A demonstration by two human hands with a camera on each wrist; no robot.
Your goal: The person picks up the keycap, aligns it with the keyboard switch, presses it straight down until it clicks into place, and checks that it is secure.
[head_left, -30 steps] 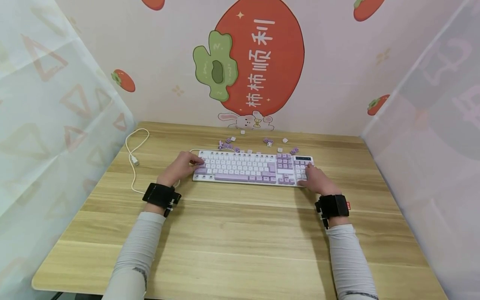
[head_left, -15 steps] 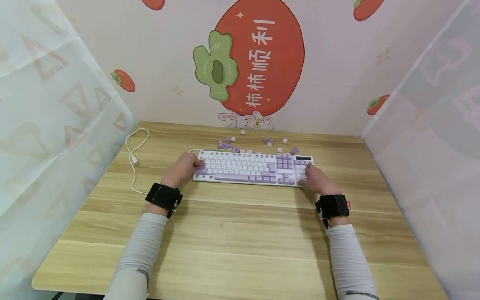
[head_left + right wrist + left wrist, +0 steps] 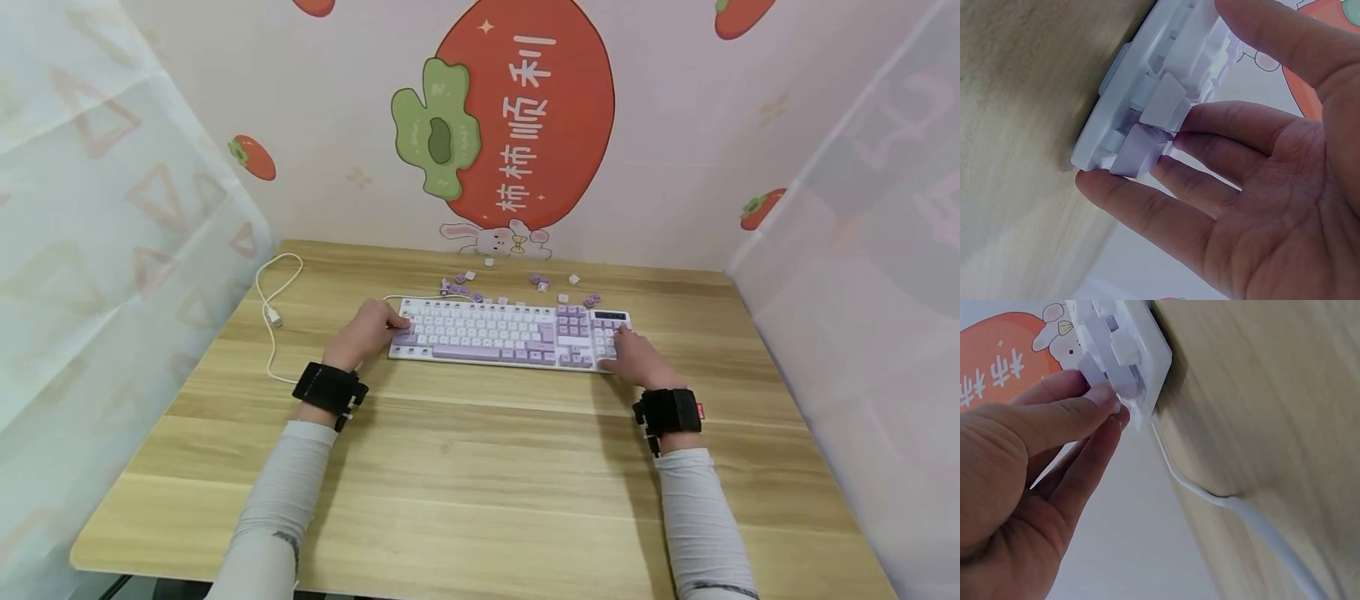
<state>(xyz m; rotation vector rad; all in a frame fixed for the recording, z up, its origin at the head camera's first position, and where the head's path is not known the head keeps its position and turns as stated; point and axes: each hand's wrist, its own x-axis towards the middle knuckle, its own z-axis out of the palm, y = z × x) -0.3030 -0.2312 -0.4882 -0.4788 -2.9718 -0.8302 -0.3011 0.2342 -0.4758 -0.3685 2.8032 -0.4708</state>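
Note:
A white and lilac keyboard lies flat on the wooden table, most of its keycaps fitted and bare switches along its top row and lower left corner. At its left end my left hand pinches a lilac keycap between thumb and fingers, which partly cover it. My right hand rests at the keyboard's right end, over the number pad. Seen from the right wrist, its fingers lie fairly straight, fingertips against the end keycaps and one at the keyboard's edge.
Loose white and lilac keycaps are scattered behind the keyboard, several near the back wall. A white USB cable loops over the table's left side. Fabric walls stand at left and right.
My left hand has shifted slightly right, its fingers now closer over the keyboard's left end. My right hand keeps its place. The head view has tilted a little.

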